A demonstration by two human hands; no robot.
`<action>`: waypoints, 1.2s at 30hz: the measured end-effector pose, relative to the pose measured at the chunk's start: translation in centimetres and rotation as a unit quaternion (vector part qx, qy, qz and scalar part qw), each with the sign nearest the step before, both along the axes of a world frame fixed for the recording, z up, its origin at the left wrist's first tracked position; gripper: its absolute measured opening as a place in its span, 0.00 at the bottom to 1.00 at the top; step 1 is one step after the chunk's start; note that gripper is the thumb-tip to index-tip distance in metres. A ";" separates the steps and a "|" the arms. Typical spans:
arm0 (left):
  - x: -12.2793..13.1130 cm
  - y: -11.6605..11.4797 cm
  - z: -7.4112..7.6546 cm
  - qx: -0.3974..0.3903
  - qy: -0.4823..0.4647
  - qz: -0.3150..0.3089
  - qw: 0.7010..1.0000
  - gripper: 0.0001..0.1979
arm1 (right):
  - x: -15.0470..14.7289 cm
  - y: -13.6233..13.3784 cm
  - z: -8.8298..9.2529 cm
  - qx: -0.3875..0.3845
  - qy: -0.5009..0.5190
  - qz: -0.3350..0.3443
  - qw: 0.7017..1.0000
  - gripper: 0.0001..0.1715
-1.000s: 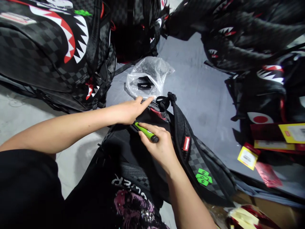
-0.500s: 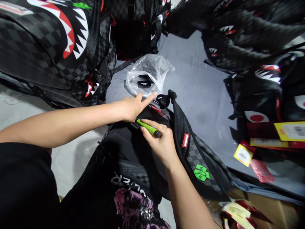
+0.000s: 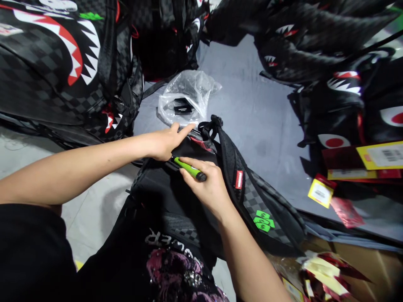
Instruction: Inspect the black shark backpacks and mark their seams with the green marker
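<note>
A dark backpack [image 3: 151, 180] lies in front of me, its checkered strap [image 3: 252, 201] with a red label and green patch reaching to the right. My left hand [image 3: 165, 140] rests on the bag's upper part, the visible fingers stretched out and apart. In my right hand [image 3: 206, 180], gripped between thumb and fingers, is a slim green pen-like tool [image 3: 189, 168] with black ends. It slants along the black fabric; its front tip is beside my left hand, partly hidden. Past the left hand lies a clear plastic bag [image 3: 201, 90] with a black tag [image 3: 183, 109] showing through.
Checkered backpacks with shark-mouth prints [image 3: 47, 75] stand at the left, and more bags [image 3: 340, 105] are piled at the right on the grey table [image 3: 239, 96]. Yellow and red tags [image 3: 320, 192] hang at the right edge. A cardboard box [image 3: 362, 268] is at the lower right.
The view has shifted slightly, so everything sits a little further left. Both hands keep about the same place on the backpack, the green tool still in the right one.
</note>
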State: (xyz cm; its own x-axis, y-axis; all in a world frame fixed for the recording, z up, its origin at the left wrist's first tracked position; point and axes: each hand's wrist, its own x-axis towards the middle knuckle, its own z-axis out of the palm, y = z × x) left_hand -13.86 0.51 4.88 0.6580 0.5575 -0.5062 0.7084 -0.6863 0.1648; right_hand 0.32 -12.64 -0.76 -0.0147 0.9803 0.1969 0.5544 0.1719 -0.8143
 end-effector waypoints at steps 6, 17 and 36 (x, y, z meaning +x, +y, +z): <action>-0.1 0.2 -0.3 -0.006 -0.001 0.006 1.000 0.58 | 0.5 0.3 0.4 -0.010 -0.013 0.039 0.999 0.15; 0.1 0.0 0.2 -0.010 0.001 0.008 1.000 0.58 | 0.6 0.3 0.8 -0.016 -0.044 0.045 0.998 0.17; 0.0 -0.1 0.1 -0.026 -0.026 0.018 0.999 0.57 | 0.9 0.3 0.8 -0.006 -0.049 0.050 0.998 0.16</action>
State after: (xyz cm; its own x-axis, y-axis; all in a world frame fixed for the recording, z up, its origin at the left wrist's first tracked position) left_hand -13.90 0.45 4.93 0.6636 0.5550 -0.5016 0.7225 -0.6495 0.2371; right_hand 1.18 -12.37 0.00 -0.1319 0.9750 0.1788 0.6119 0.2220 -0.7592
